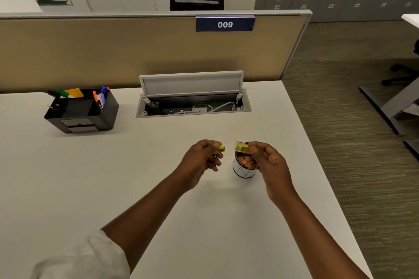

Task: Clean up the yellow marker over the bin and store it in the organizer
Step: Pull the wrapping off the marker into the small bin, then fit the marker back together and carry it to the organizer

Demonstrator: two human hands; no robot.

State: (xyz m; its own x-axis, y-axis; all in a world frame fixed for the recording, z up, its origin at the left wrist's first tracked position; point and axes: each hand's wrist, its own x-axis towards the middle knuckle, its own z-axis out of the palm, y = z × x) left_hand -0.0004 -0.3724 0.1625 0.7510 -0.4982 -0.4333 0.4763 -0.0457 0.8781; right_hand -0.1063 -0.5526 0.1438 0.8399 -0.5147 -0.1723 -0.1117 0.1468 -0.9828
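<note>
My left hand (pixel 203 156) is closed around the yellow marker (pixel 220 149); only its tip end pokes out to the right of my fingers. My right hand (pixel 268 161) pinches a translucent yellow cap (pixel 241 146), held just above the rim of a small white bin (pixel 243 171). A short gap separates the cap from the marker tip. The bin stands on the desk with shavings or scraps inside, partly hidden by my right hand. The black organizer (pixel 82 110) sits at the back left of the desk with several markers in its right slot.
An open cable tray (pixel 192 104) with its lid raised is set into the desk behind the bin. A beige partition (pixel 113 52) runs along the desk's far edge. The desk's right edge (pixel 317 154) drops to carpeted floor.
</note>
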